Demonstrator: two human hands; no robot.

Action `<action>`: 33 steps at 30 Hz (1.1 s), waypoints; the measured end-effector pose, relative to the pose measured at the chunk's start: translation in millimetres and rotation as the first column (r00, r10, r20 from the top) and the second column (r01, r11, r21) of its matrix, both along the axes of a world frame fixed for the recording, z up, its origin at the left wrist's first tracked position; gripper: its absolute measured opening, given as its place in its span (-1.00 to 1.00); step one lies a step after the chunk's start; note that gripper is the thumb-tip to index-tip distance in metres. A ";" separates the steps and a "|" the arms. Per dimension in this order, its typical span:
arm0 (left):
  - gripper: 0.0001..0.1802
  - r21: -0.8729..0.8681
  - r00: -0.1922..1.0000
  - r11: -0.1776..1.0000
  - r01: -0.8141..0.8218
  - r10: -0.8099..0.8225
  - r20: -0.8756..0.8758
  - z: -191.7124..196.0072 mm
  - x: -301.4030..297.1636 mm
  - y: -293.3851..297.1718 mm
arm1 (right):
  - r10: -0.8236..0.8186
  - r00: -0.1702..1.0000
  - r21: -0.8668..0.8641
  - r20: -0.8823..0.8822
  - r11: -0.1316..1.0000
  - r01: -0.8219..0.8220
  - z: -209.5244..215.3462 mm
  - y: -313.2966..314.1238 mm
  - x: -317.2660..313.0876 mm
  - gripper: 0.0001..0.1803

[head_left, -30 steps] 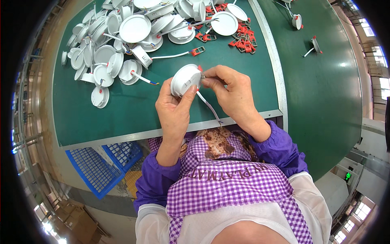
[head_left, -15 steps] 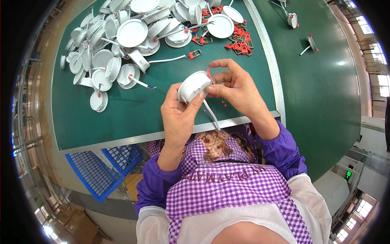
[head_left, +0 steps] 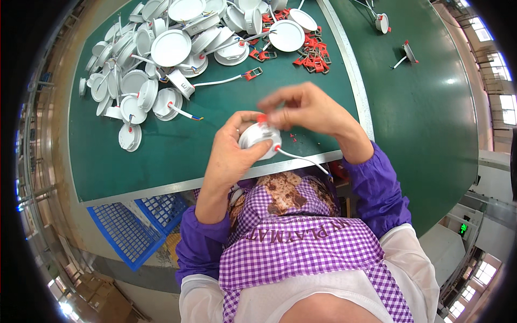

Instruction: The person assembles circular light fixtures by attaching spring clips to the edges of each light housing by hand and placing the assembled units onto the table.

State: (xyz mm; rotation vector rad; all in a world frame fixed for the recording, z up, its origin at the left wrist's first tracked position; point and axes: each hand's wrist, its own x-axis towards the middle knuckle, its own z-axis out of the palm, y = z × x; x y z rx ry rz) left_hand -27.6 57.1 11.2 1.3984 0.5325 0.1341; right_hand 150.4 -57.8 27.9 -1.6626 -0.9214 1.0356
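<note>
My left hand (head_left: 229, 156) is closed around a white round downlight (head_left: 256, 137) above the near part of the green table. Its thumb presses on the lamp's back. From a red grommet on the housing, a white cable (head_left: 301, 156) runs right, past the table's front edge. A red spring clip (head_left: 262, 118) sits at the lamp's upper rim. Just above and right of that clip is my right hand (head_left: 304, 110), its fingers smeared by motion, so whether they grip the clip is unclear.
A heap of white downlights (head_left: 172, 48) fills the table's far left. Red metal-sprung clips (head_left: 313, 54) lie in a pile to its right. Tiny red bits (head_left: 293, 138) lie beside my right wrist. Blue crates (head_left: 126, 231) stand below left; two lamps rest on the right-hand table (head_left: 420, 118).
The downlight has been turned in my left hand and lowered slightly; its cable now points right instead of down. My right hand has shifted left and over the lamp's upper rim.
</note>
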 end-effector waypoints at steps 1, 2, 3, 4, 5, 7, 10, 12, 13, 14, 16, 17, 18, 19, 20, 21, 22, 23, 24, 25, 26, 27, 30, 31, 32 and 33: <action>-0.50 -0.059 1.000 0.998 -0.011 0.011 0.007 3.4 -1.6 3.1 | -0.052 0.999 -0.039 0.004 0.998 0.052 2.4 10.7 0.7 -0.66; -0.49 -0.121 0.995 0.989 -0.082 0.088 0.044 1.9 -2.0 3.9 | -0.131 0.943 0.051 0.307 0.991 0.122 -5.9 20.9 6.2 -0.65; -0.49 -0.117 0.995 0.990 -0.078 0.083 0.046 3.3 -3.0 4.4 | -0.137 0.941 0.055 0.308 0.991 0.126 -16.2 30.4 13.3 -0.65; -0.48 -0.170 0.991 0.979 -0.109 0.121 0.063 4.2 -3.7 5.4 | -0.160 0.862 0.087 0.480 0.987 0.134 -28.0 39.6 21.6 -0.66; -0.46 -0.223 0.984 0.965 -0.139 0.160 0.077 5.0 -5.5 6.2 | -0.181 0.752 0.119 0.634 0.983 0.137 -36.8 47.3 26.0 -0.67; -0.53 -0.227 0.978 0.959 -0.171 0.192 0.076 -3.7 -11.9 8.9 | -0.173 0.662 0.139 0.730 0.985 0.105 -43.7 56.4 25.5 -0.76; -0.71 -0.553 0.916 0.775 -0.306 0.398 0.050 -12.5 -20.5 11.6 | -0.063 0.599 0.020 0.799 0.997 0.078 -41.9 59.9 21.0 -0.81; -0.70 -0.585 0.905 0.741 -0.329 0.425 0.030 -12.9 -21.3 5.3 | -0.118 0.630 0.066 0.768 0.992 0.105 -50.1 54.2 23.3 -0.82; -0.70 -0.614 0.892 0.706 -0.353 0.453 0.008 -14.7 -23.2 4.2 | -0.111 0.632 0.064 0.767 0.993 0.096 -49.7 52.3 21.8 -0.82; -0.68 -0.685 0.912 0.680 -0.262 0.407 0.056 -16.6 -25.3 5.9 | -0.115 0.667 0.052 0.736 0.992 0.113 -43.1 44.6 18.6 -0.82; -0.67 -0.681 0.917 0.685 -0.259 0.396 0.051 -12.4 -22.3 3.5 | -0.147 0.791 0.009 0.593 0.984 0.176 -32.8 30.0 10.4 -0.84; -0.65 -0.676 0.922 0.691 -0.256 0.385 0.044 -11.3 -20.9 2.8 | -0.142 0.792 0.007 0.594 0.985 0.171 -26.8 23.7 5.2 -0.84; -0.65 -0.677 0.920 0.689 -0.260 0.390 0.044 -13.0 -20.2 3.0 | -0.219 0.879 0.028 0.423 0.973 0.229 -20.2 17.5 -0.4 -0.84; -0.64 -0.635 0.920 0.719 -0.283 0.391 0.032 -16.1 -17.9 2.6 | -0.295 0.926 0.034 0.237 0.955 0.296 -14.8 11.0 -6.0 -0.84; -0.64 -0.591 0.920 0.747 -0.305 0.391 0.020 -17.2 -16.1 1.4 | -0.297 0.925 0.032 0.238 0.954 0.298 -10.4 5.4 -12.4 -0.84; -0.64 -0.592 0.921 0.747 -0.303 0.388 0.018 -16.0 -13.9 -0.6 | -0.317 0.928 0.084 0.196 0.948 0.307 -6.7 0.1 -18.6 -0.84; -0.63 -0.539 0.908 0.773 -0.334 0.417 0.034 -13.5 -11.7 -3.2 | -0.335 0.930 0.136 0.152 0.939 0.316 -3.7 -4.4 -24.4 -0.83; -0.62 -0.485 0.895 0.794 -0.366 0.443 0.051 -12.2 -9.8 -6.0 | -0.336 0.930 0.135 0.151 0.939 0.318 -0.5 -7.3 -30.5 -0.83; -0.62 -0.484 0.896 0.795 -0.366 0.442 0.049 -12.4 -8.4 -8.9 | -0.344 0.909 0.162 0.233 0.936 0.313 2.4 -8.5 -36.9 -0.82; -0.62 -0.392 0.886 0.831 -0.395 0.457 0.077 -12.3 -6.1 -11.6 | -0.354 0.881 0.190 0.314 0.933 0.307 4.5 -9.1 -41.6 -0.81; -0.61 -0.296 0.876 0.856 -0.423 0.470 0.107 -12.3 -4.2 -13.9 | -0.348 0.844 0.226 0.407 0.934 0.277 5.2 -9.2 -44.7 -0.81; -0.61 -0.295 0.878 0.858 -0.421 0.467 0.107 -12.5 -2.6 -15.8 | -0.351 0.844 0.227 0.406 0.933 0.279 5.5 -9.4 -46.4 -0.81; -0.63 -0.251 0.856 0.854 -0.455 0.498 0.141 -15.3 -0.3 -17.4 | -0.346 0.832 0.286 0.435 0.929 0.236 3.8 -8.5 -50.6 -0.82; -0.65 -0.200 0.860 0.871 -0.448 0.481 0.172 -16.6 0.2 -17.4 | -0.343 0.818 0.307 0.461 0.927 0.215 2.2 -9.5 -52.8 -0.82; -0.67 -0.148 0.863 0.886 -0.440 0.463 0.202 -17.3 0.2 -17.7 | -0.341 0.804 0.328 0.488 0.925 0.193 1.2 -10.2 -54.9 -0.82; -0.67 -0.147 0.863 0.885 -0.441 0.463 0.201 -16.0 0.4 -19.0 | -0.340 0.804 0.327 0.487 0.925 0.193 1.8 -9.9 -57.2 -0.82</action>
